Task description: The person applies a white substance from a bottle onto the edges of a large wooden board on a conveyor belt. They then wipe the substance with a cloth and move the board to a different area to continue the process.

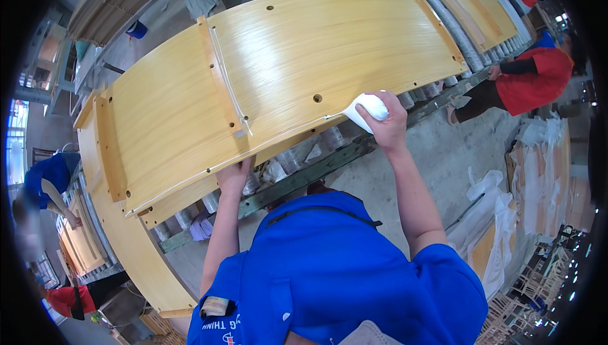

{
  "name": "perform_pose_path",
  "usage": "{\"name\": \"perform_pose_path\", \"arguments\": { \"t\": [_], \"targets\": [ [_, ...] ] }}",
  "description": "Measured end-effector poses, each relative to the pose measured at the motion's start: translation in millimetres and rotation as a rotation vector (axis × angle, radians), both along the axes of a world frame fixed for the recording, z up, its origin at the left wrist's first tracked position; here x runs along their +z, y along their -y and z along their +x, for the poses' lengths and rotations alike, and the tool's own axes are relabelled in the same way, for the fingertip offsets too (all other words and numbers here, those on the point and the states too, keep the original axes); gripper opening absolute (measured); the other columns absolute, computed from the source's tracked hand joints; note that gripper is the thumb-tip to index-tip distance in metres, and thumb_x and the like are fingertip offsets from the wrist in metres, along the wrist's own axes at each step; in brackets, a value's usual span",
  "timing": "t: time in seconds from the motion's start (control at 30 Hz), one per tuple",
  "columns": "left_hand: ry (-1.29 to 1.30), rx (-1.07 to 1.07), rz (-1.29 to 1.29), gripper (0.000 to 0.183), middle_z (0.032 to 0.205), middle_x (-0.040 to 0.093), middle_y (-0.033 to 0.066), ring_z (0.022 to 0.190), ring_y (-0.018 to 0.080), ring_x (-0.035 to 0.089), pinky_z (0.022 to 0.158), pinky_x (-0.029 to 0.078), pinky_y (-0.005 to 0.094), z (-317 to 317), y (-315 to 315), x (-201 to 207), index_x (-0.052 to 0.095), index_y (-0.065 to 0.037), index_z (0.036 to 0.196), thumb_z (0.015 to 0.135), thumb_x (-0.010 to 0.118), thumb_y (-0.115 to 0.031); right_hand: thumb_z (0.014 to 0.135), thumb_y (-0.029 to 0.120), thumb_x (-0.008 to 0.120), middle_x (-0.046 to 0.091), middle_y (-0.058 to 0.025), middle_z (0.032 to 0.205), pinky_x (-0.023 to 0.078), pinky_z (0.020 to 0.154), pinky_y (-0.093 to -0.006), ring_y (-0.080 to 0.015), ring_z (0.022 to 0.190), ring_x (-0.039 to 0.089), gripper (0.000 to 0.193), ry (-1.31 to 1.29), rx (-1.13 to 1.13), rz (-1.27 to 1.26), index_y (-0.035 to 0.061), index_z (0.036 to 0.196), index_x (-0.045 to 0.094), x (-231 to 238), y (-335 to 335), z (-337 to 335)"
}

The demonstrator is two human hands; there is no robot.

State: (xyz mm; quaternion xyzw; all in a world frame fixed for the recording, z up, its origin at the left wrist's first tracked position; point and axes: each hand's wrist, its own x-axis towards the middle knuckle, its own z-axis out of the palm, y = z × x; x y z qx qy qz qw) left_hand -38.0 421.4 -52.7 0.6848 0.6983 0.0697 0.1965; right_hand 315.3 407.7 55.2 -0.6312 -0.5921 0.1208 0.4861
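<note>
A large pale yellow wooden panel (pixel 304 47) with drilled holes lies before me, with wooden strips across it. My right hand (pixel 387 120) is closed round a white squeeze bottle (pixel 373 107), tilted so its nozzle points left at the panel's near edge. A thin white bead of glue (pixel 278 131) runs along that edge to the left corner. Another white bead (pixel 229 79) lies beside the middle cross strip (pixel 220 72). At the near edge my left hand (pixel 234 175) holds the panel from below, its fingertips hidden under the wood.
A roller conveyor (pixel 329 137) with a green frame carries the panels. To the right, a person in red (pixel 544 76) stands near another panel (pixel 484 19). Wrapped boards (pixel 538 167) lean at the right. People in blue (pixel 47 177) and red (pixel 63 300) work at the left.
</note>
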Motion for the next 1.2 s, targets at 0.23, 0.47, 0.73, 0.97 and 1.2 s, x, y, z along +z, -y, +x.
{"name": "perform_pose_path", "arguments": {
  "t": [0.23,0.47,0.73,0.97,1.2],
  "targets": [
    [-0.026,0.027,0.045,0.054,0.118,0.059,0.0169,0.111,0.0369,0.053,0.094,0.042,0.0438,6,1,-3,0.059,-0.009,0.119,0.083,0.056,-0.048,0.073,0.012,0.076,0.062,-0.0105,0.086,0.048,0.071,-0.0315,-0.0222,0.079,0.061,0.025,-0.057,-0.165,0.035,0.0023,0.093,0.064,-10,0,56],
    [-0.152,0.055,0.07,0.056,0.123,0.056,0.0178,0.115,0.0365,0.051,0.097,0.039,0.0443,6,2,-7,0.056,-0.008,0.123,0.083,0.057,-0.048,0.074,0.013,0.076,0.062,-0.011,0.087,0.048,0.074,-0.0319,-0.0231,0.08,0.061,0.025,-0.013,-0.339,0.083,0.0023,0.094,0.064,-22,-4,123],
    [-0.242,0.111,0.03,0.059,0.124,0.055,0.0188,0.115,0.0373,0.05,0.098,0.039,0.0445,15,1,-1,0.053,-0.008,0.126,0.084,0.054,-0.049,0.075,0.016,0.076,0.063,-0.0114,0.089,0.048,0.075,-0.0324,-0.0241,0.082,0.062,0.026,0.018,-0.444,0.063,0.0026,0.094,0.064,-25,-7,174],
    [-0.262,0.123,0.056,0.06,0.125,0.054,0.0202,0.116,0.0385,0.049,0.099,0.038,0.0444,13,2,-4,0.052,-0.007,0.127,0.083,0.054,-0.048,0.074,0.016,0.076,0.063,-0.0117,0.086,0.048,0.074,-0.0329,-0.0243,0.08,0.062,0.027,0.065,-0.404,0.034,0.0027,0.094,0.064,-24,-9,178],
    [-0.22,0.141,0.047,0.057,0.123,0.056,0.0202,0.115,0.0384,0.05,0.099,0.038,0.0447,15,3,-3,0.054,-0.006,0.124,0.082,0.057,-0.044,0.074,0.016,0.076,0.063,-0.0115,0.086,0.048,0.072,-0.033,-0.0238,0.08,0.062,0.026,0.016,-0.424,0.023,0.0016,0.092,0.064,-25,-12,191]
  ]
}}
